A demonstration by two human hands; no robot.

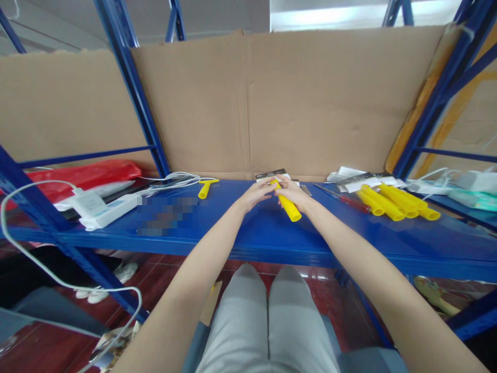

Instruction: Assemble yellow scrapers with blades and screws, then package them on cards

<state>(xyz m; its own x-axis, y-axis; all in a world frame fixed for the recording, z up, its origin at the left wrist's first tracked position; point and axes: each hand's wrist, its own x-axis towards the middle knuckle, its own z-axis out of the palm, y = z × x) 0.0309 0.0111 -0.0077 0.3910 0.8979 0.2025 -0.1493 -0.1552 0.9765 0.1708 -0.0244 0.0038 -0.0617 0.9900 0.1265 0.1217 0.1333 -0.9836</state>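
Note:
A yellow plastic tube-shaped handle [289, 207] is held over the blue shelf, its open round end tilted down toward me. My right hand [294, 191] is closed around its upper part. At the far end of the handle, the fingers of my left hand [256, 195] are bent in and pinch it; their tips are partly hidden. Just behind my hands lies a flat package with a black and white label [277, 173]. A smaller yellow T-shaped piece [205, 188] rests on the shelf to the left.
Several yellow tubes [392, 202] lie at the right, beside a screwdriver with a red handle [353, 203] and labelled packages [357, 182]. At the left are a white power strip [112, 212], coiled white cables [178, 180] and a red bag [97, 176]. Cardboard [310, 103] backs the blue shelf [248, 238].

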